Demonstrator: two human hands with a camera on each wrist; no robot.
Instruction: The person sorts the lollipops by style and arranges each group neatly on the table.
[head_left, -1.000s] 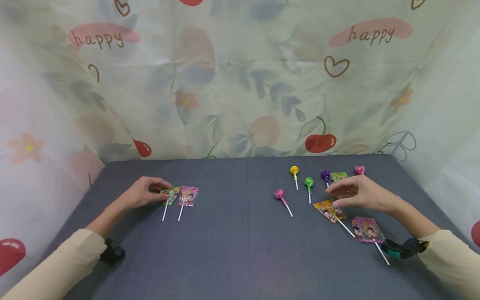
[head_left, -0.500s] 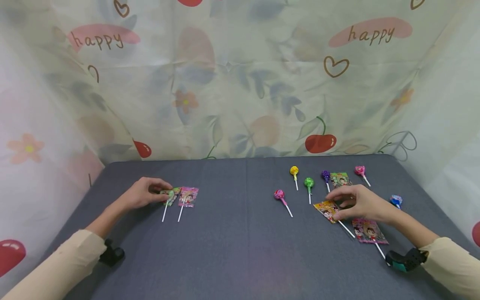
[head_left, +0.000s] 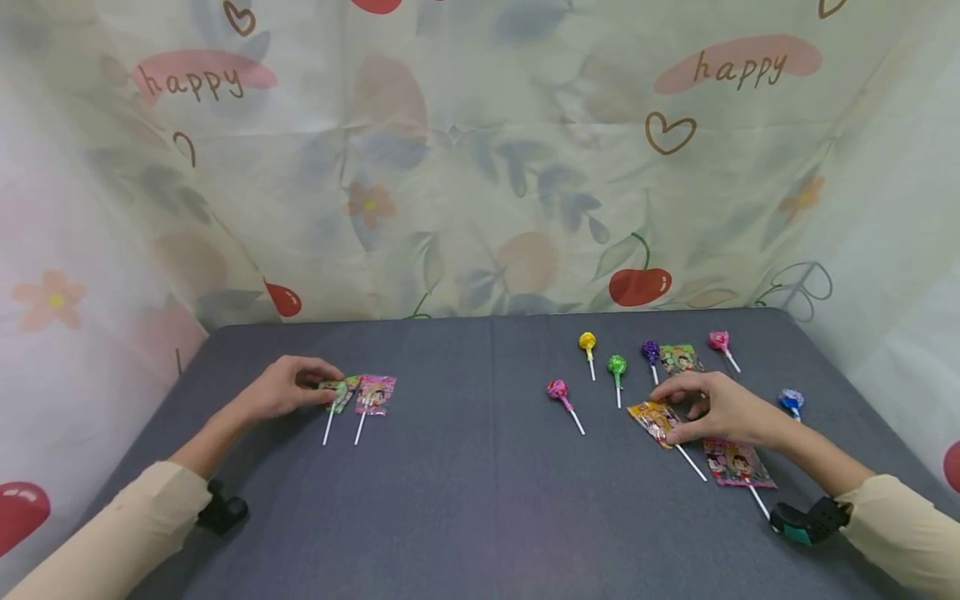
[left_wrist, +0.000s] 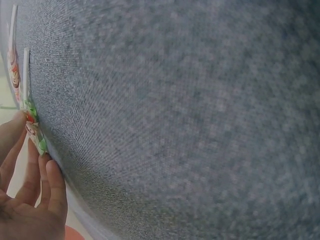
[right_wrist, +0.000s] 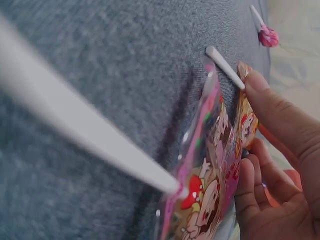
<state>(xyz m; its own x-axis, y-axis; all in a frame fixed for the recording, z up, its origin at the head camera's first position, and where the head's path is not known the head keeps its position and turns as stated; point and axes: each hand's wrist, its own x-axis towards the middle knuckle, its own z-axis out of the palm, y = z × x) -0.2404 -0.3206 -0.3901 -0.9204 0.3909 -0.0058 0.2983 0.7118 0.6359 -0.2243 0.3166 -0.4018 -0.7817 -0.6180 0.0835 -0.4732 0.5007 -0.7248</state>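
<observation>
Head view: green lollipop (head_left: 345, 392) pinched between curled left fingers (head_left: 321, 366), orange lollipop (head_left: 651, 420) pinched between curled right fingers (head_left: 681, 384).

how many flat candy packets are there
5: a green packet pinched by the left hand, a pink packet beside it, an orange packet pinched by the right hand, another pink packet nearer the camera, another green packet beyond that hand. Hands may hide more.
</observation>
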